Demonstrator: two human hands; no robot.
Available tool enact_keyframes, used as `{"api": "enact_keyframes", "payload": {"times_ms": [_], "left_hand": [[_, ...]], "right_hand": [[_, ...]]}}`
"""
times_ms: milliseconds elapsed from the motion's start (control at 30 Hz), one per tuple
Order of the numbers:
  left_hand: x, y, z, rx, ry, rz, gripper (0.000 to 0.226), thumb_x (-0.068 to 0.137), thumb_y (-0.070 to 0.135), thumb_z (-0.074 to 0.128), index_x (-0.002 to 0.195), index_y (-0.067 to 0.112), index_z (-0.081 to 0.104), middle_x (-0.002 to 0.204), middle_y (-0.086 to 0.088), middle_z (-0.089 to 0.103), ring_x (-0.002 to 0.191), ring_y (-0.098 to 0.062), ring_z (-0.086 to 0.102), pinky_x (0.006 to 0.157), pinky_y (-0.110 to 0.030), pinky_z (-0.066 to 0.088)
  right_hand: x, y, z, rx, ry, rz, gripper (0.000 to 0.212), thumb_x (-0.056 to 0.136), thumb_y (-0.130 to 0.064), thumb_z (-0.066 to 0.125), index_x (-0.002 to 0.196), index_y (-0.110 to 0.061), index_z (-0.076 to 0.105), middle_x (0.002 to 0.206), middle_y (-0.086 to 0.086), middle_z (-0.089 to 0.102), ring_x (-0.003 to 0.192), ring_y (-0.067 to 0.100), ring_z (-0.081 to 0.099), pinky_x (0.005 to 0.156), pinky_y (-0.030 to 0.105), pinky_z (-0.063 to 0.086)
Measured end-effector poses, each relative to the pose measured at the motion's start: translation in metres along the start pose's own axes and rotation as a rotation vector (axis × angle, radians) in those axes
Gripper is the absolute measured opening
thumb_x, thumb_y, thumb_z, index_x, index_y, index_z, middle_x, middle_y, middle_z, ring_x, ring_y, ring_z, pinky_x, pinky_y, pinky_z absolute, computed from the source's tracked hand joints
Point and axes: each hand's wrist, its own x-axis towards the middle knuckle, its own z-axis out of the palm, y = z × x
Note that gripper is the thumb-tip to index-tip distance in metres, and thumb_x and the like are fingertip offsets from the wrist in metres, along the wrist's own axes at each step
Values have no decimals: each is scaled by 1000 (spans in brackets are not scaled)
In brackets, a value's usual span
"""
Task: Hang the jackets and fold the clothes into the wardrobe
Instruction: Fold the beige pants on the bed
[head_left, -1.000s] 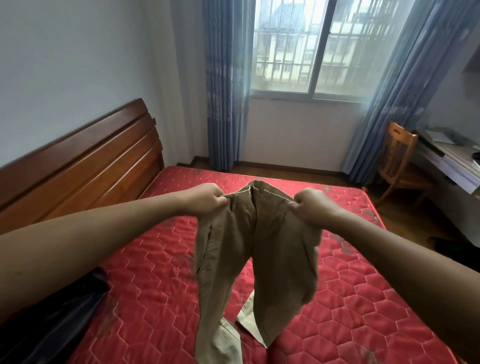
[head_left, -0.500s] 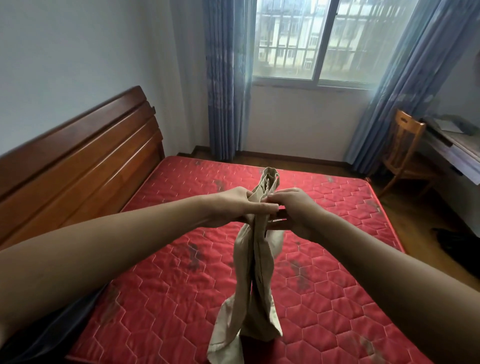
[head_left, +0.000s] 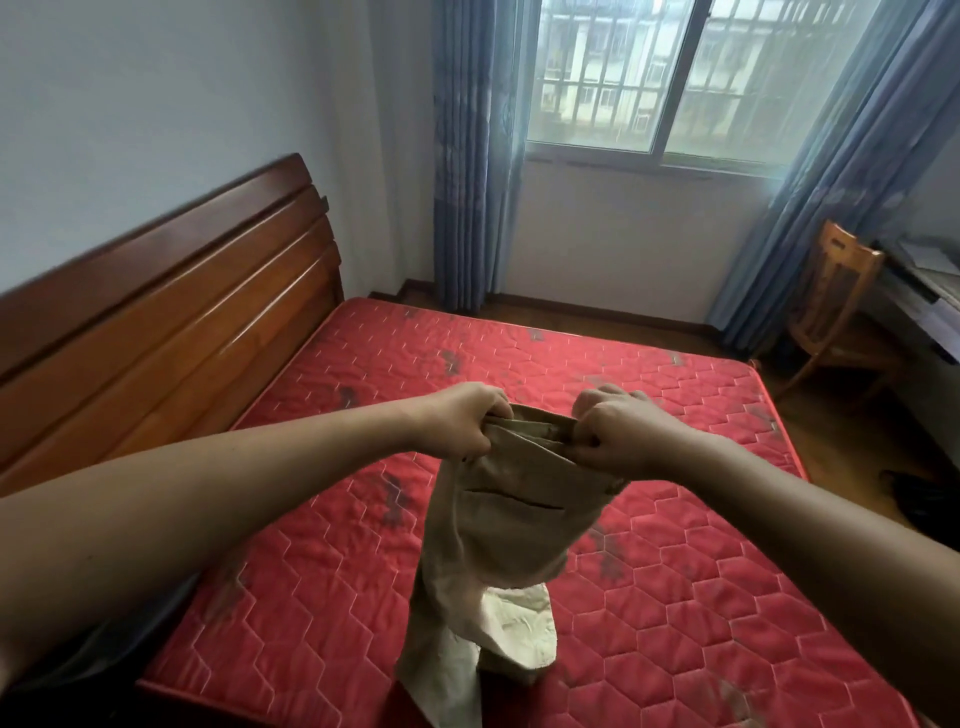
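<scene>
A pair of beige trousers (head_left: 498, 540) hangs over the red quilted mattress (head_left: 701, 545), folded in half lengthwise with a back pocket slit facing me. My left hand (head_left: 465, 423) grips the left end of the waistband. My right hand (head_left: 613, 434) grips the right end, a short gap apart. The legs droop down and their crumpled lower ends rest on the mattress near its front edge. No wardrobe or jacket is visible.
A wooden headboard (head_left: 171, 322) runs along the left. Blue curtains (head_left: 467, 156) flank a barred window. A wooden chair (head_left: 831, 306) and a desk (head_left: 930, 306) stand at the right. A dark garment (head_left: 88, 670) lies at the lower left, another dark item (head_left: 924, 499) on the floor.
A second ago my hands held the waistband spread wide; they came together, folding the trousers lengthwise, and now sit slightly apart and lower, holding the doubled waistband.
</scene>
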Motion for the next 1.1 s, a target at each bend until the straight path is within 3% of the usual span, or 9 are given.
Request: {"api": "enact_keyframes", "payload": {"times_ms": [133, 233, 333, 400, 567, 633, 767, 900, 1100], "left_hand": [[-3, -11, -19, 66, 44, 54, 25, 82, -7, 61, 95, 11, 73, 102, 9, 59, 93, -12, 60, 78, -24, 54], [-5, -16, -26, 105, 64, 94, 26, 82, -7, 61, 99, 9, 73, 103, 9, 59, 95, -12, 59, 84, -28, 56], [-6, -22, -31, 119, 80, 109, 28, 82, -7, 60, 103, 6, 74, 106, 3, 61, 98, -14, 60, 86, -32, 56], [-7, -26, -35, 115, 89, 121, 30, 82, -7, 60, 106, 5, 74, 108, 1, 62, 99, -13, 61, 87, -31, 56], [-8, -36, -42, 98, 85, 155, 35, 82, -8, 59, 110, 7, 73, 108, 6, 61, 99, -10, 61, 86, -23, 54], [-7, -45, -43, 100, 66, 156, 35, 83, -7, 60, 112, 8, 72, 110, 4, 60, 100, -11, 61, 88, -25, 55], [-8, -72, -58, 141, 65, 174, 30, 83, 2, 63, 109, 16, 69, 108, 6, 58, 98, -8, 59, 86, -28, 55], [-10, -98, -88, 175, 31, 207, 18, 82, 14, 75, 83, 24, 60, 90, 7, 55, 75, -8, 53, 67, -20, 45], [2, -108, -133, 244, 180, 342, 16, 86, 17, 75, 81, 7, 64, 77, 1, 57, 69, -14, 52, 64, -32, 48]], "right_hand": [[-4, -1, 10, -23, 19, -58, 31, 94, -56, 54, 114, -34, 64, 110, -10, 55, 106, 15, 49, 88, 40, 48], [-1, -8, 14, 163, 170, -11, 52, 90, -46, 68, 131, -28, 42, 121, -1, 56, 95, 21, 60, 73, 39, 56], [6, -14, 18, 224, 255, 17, 72, 91, -42, 68, 147, -33, 24, 134, 4, 53, 100, 28, 65, 75, 43, 59], [10, -18, 17, 227, 284, 31, 66, 93, -44, 62, 146, -37, 24, 131, 4, 55, 100, 30, 65, 76, 46, 59], [26, -28, 9, 44, 126, 111, 25, 95, -34, 59, 116, -21, 64, 106, 1, 58, 85, 21, 62, 70, 38, 60], [33, -31, 9, 53, 70, 115, 20, 96, -29, 58, 104, -15, 71, 101, 3, 60, 83, 19, 62, 72, 36, 60], [44, -32, -2, 234, 102, 24, 26, 98, -31, 58, 91, -11, 73, 103, 0, 55, 86, 16, 58, 79, 32, 55], [54, -32, -26, 409, 209, 18, 25, 94, -24, 63, 71, -16, 62, 111, -3, 49, 90, 13, 57, 80, 30, 54], [64, -21, -84, 241, 347, 65, 30, 88, -25, 70, 65, -12, 55, 86, 1, 58, 75, 21, 55, 71, 32, 45]]}}
